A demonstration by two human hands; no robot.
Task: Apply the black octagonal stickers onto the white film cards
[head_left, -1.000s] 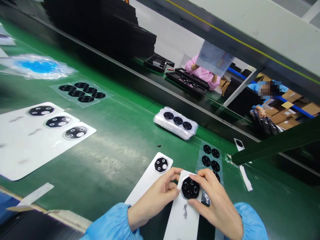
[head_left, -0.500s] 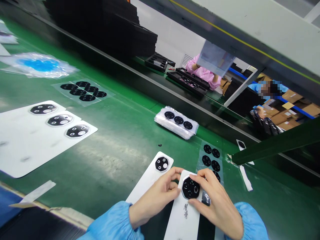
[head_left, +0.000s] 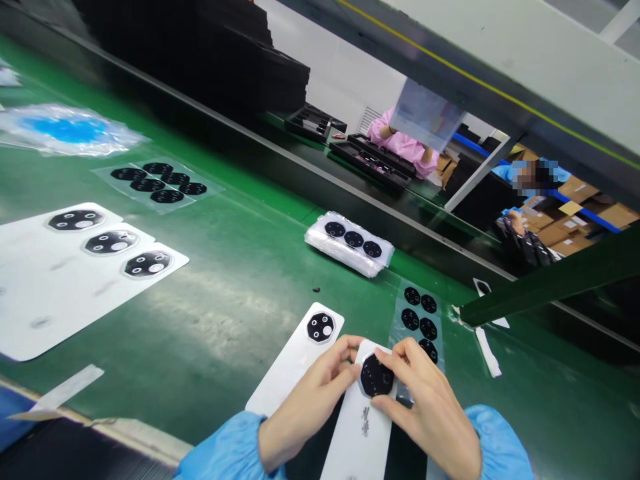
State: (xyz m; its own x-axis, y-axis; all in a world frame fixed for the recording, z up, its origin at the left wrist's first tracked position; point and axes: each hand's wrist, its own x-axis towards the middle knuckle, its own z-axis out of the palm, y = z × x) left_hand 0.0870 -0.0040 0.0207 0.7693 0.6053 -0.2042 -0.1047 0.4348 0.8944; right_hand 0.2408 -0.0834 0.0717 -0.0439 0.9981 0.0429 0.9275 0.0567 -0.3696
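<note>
A white phone back cover with dark characters printed on it lies in front of me at the bottom. Over its camera area sits a black octagonal lens sticker with small marks. My right hand has thumb and index finger at opposite edges of this sticker. My left hand grips the upper left edge of the same cover, its fingers curled in. Left of it lies a second white back cover, with a black camera patch of ringed holes. The right fingers hide part of the sticker's edge.
A clear sheet of black octagonal stickers lies beyond my right hand, with a stack of bagged stickers behind. Several white covers and another sticker sheet are at left. A green post slants at right; co-workers stand beyond.
The whole view has shifted slightly to the left. Both hands keep nearly the same pose at the cover, and the sticker under my right fingers looks darker, with fewer glints.
</note>
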